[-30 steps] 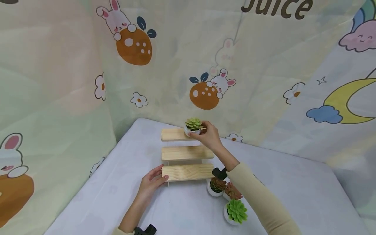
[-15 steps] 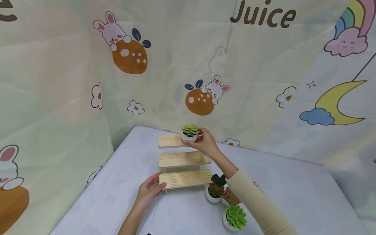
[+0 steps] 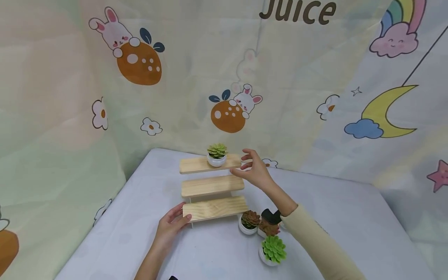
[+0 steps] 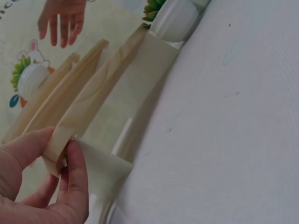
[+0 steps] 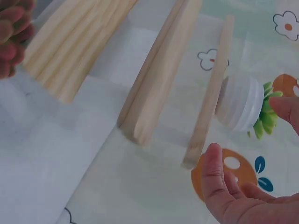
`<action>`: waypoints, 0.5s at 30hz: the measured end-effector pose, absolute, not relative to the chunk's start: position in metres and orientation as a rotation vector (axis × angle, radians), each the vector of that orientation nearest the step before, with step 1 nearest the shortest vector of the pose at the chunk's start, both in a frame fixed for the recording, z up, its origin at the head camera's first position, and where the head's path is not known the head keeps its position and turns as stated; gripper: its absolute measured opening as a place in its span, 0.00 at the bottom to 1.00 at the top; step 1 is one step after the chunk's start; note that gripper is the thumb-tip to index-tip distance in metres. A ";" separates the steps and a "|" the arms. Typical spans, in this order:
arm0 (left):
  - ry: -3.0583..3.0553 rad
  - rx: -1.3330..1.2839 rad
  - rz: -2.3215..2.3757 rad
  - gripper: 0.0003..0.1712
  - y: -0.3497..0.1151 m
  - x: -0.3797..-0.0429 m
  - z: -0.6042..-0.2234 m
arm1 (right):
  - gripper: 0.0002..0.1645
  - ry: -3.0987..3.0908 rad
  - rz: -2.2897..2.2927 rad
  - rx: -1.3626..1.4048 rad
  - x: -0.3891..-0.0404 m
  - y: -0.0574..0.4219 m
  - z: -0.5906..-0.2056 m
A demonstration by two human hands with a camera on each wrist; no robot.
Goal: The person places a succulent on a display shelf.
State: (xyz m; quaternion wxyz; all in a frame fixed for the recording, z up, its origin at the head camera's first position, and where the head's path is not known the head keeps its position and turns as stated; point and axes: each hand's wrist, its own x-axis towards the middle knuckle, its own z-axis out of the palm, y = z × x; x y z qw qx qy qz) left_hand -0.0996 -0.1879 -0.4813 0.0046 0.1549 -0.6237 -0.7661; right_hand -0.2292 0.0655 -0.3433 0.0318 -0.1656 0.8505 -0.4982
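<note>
Head view shows a light-green rosette succulent in a glossy white pot (image 3: 216,156), upright atop a three-tier stand of grained pale wood (image 3: 212,186). Left hand (image 3: 168,226) pinches its lowest board (image 3: 218,208); right hand (image 3: 256,171) has parted fingers.

Beside the right hand (image 3: 254,170), the yellow-green succulent (image 3: 217,150) has a white pot (image 3: 216,161). The plank (image 3: 215,208) at the left hand (image 3: 169,224) is pale wood with wavy grain. Below the right hand are a dark brown succulent (image 3: 250,219), a reddish-brown succulent (image 3: 268,228) and a bright green succulent (image 3: 274,249). The sleeve (image 3: 322,245) behind that hand is beige. Beyond both hands, the cream backdrop (image 3: 189,89) bears white rabbits (image 3: 117,35) and white-spotted orange-brown fruits (image 3: 139,68).
</note>
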 end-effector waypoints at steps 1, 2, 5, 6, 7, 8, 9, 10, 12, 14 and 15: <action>-1.950 0.491 -2.403 0.36 -0.188 -0.099 -0.482 | 0.48 2.625 -1.524 -0.506 -0.229 0.069 -0.344; -1.953 0.492 -2.405 0.36 -0.188 -0.099 -0.482 | 0.47 2.629 -1.517 -0.499 -0.229 0.072 -0.345; -1.959 0.483 -2.406 0.36 -0.188 -0.099 -0.482 | 0.47 2.646 -1.495 -0.461 -0.228 0.082 -0.347; -1.958 0.485 -2.405 0.36 -0.188 -0.099 -0.481 | 0.47 2.650 -1.491 -0.451 -0.227 0.085 -0.347; -1.960 0.486 -2.402 0.36 -0.188 -0.099 -0.482 | 0.47 2.654 -1.488 -0.440 -0.226 0.088 -0.348; -1.962 0.484 -2.401 0.36 -0.188 -0.100 -0.482 | 0.47 2.658 -1.489 -0.435 -0.225 0.090 -0.348; -1.966 0.483 -2.396 0.35 -0.188 -0.100 -0.482 | 0.46 2.661 -1.493 -0.429 -0.224 0.093 -0.349; -1.962 0.485 -2.398 0.35 -0.187 -0.101 -0.482 | 0.46 2.665 -1.497 -0.425 -0.223 0.096 -0.349; -1.963 0.484 -2.395 0.36 -0.187 -0.102 -0.482 | 0.45 2.673 -1.504 -0.416 -0.221 0.102 -0.350; -1.967 0.488 -2.395 0.36 -0.187 -0.102 -0.481 | 0.44 2.675 -1.519 -0.392 -0.218 0.108 -0.351; -1.969 0.489 -2.394 0.36 -0.187 -0.102 -0.481 | 0.44 2.677 -1.526 -0.376 -0.217 0.111 -0.352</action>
